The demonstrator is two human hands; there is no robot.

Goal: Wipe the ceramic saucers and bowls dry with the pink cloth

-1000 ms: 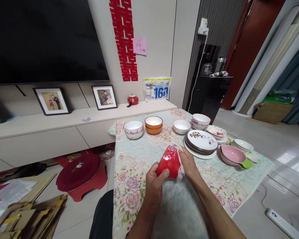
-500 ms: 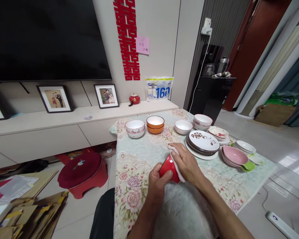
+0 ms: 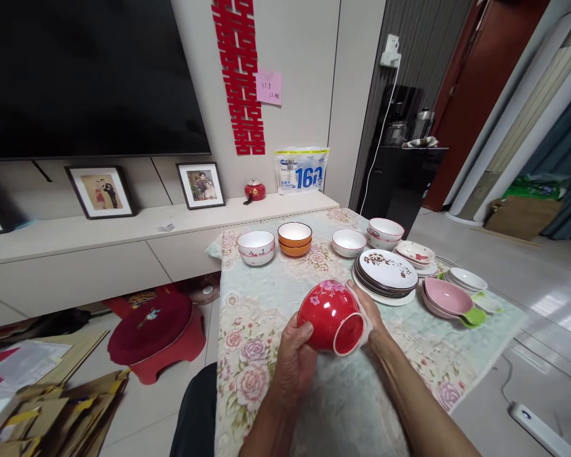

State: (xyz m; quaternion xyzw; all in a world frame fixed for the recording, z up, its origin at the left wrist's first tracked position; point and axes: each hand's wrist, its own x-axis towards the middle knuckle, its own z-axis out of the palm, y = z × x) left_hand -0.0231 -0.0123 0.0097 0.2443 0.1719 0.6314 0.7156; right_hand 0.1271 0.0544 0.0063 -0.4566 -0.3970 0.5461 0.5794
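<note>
A glossy red bowl (image 3: pixel 324 315) with pink flowers is tilted on its side above the table, its white-rimmed foot facing me. My left hand (image 3: pixel 294 352) grips its left side, thumb on the outer wall. Against its right side my right hand (image 3: pixel 372 317) presses a white cloth (image 3: pixel 365 315), mostly hidden between palm and bowl. Just right of that hand stands a stack of brown-patterned plates (image 3: pixel 385 273). Behind the red bowl are two stacked orange bowls (image 3: pixel 295 239) and a stack of white bowls (image 3: pixel 256 248).
A single white bowl (image 3: pixel 349 243), another white bowl stack (image 3: pixel 385 233) and pink leaf-shaped dishes (image 3: pixel 448 298) stand on the flowered tablecloth (image 3: pixel 247 343). A red stool (image 3: pixel 157 330) is left of the table. Behind runs a low cabinet (image 3: pixel 185 228) with photo frames.
The red bowl has turned so that its outer wall and foot now face me. My right hand and the cloth have moved slightly down and right along it.
</note>
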